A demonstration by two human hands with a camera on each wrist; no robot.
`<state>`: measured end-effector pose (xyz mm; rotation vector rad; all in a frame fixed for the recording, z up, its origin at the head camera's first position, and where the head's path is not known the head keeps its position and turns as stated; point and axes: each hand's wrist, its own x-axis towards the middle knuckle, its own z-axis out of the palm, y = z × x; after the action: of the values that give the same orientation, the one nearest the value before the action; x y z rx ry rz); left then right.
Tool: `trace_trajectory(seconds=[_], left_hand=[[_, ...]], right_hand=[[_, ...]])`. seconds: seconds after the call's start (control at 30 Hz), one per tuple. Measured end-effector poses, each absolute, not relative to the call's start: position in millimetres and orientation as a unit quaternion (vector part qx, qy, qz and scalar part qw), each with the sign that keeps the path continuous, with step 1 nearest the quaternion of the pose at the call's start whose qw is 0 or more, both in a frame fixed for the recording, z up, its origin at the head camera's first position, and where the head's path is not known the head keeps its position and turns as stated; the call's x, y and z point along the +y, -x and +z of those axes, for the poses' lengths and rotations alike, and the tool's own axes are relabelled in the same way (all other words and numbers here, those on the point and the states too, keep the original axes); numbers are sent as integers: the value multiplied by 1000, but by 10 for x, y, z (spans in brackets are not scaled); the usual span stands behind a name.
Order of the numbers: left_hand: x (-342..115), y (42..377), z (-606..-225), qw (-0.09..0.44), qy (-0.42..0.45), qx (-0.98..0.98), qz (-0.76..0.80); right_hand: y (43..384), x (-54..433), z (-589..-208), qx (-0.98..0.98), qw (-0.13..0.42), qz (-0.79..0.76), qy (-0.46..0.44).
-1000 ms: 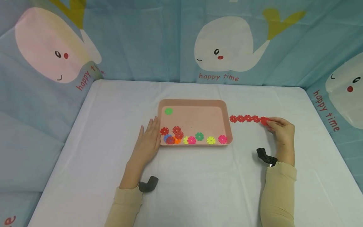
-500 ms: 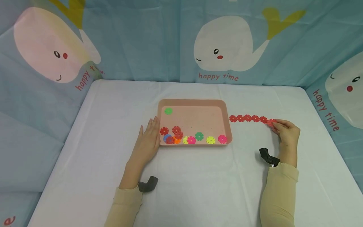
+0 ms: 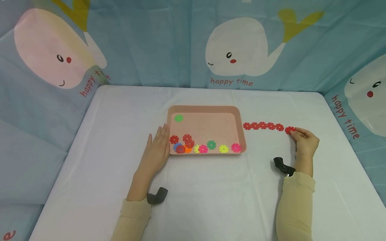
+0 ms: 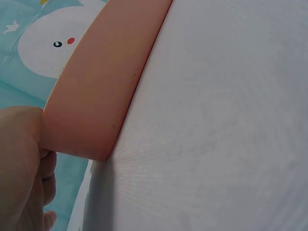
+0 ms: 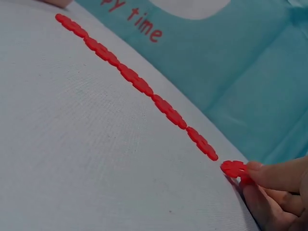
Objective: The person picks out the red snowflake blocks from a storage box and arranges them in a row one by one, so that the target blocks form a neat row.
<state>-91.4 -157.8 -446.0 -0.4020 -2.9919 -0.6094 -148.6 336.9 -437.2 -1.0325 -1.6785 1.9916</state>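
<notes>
Between thumb and fingers, my right hand [image 3: 306, 142] pinches a red snowflake disc [image 5: 234, 168], close over the white table. A row of several red snowflake discs [image 3: 263, 125] lies flat to its left, reaching almost to the tray; a small gap parts the row from the held disc in the right wrist view. Along the left side of the pink tray [image 3: 205, 109] my left hand [image 3: 155, 150] rests with straight fingers against the wall. In the left wrist view the tray's outer wall [image 4: 96, 86] shows beside that hand.
Inside the tray, several red, blue, orange, yellow, pink and green snowflake discs [image 3: 211, 145] gather along the near side. One light green disc [image 3: 179, 118] lies at the back left. A blue curtain with whales [image 3: 169, 43] hangs behind the white table [image 3: 211, 201].
My right hand has shifted right, baring the right end of the red row, and holds a disc now apart from that end. The left hand has stayed at the tray.
</notes>
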Motion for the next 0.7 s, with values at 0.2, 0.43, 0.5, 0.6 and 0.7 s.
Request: trace_trajectory(seconds=[0.2, 0.43, 0.5, 0.6, 0.7], left_hand=[[-1573, 908, -4445, 29, 129, -971, -198], [-1573, 907, -4447, 33, 133, -970, -199], [-1574, 907, -4450, 38, 134, -970, -198], [-1574, 907, -4456, 42, 136, -970, -197], [-1574, 911, -4457, 39, 134, -971, -196]], right_hand=[[1494, 3415, -4412, -618, 162, 679, 361], [1493, 3413, -4432, -632, 173, 665, 359], [1489, 3405, -4431, -629, 175, 667, 359], [1483, 3389, -4421, -627, 177, 666, 362], [1475, 3377, -4399, -623, 178, 664, 373]])
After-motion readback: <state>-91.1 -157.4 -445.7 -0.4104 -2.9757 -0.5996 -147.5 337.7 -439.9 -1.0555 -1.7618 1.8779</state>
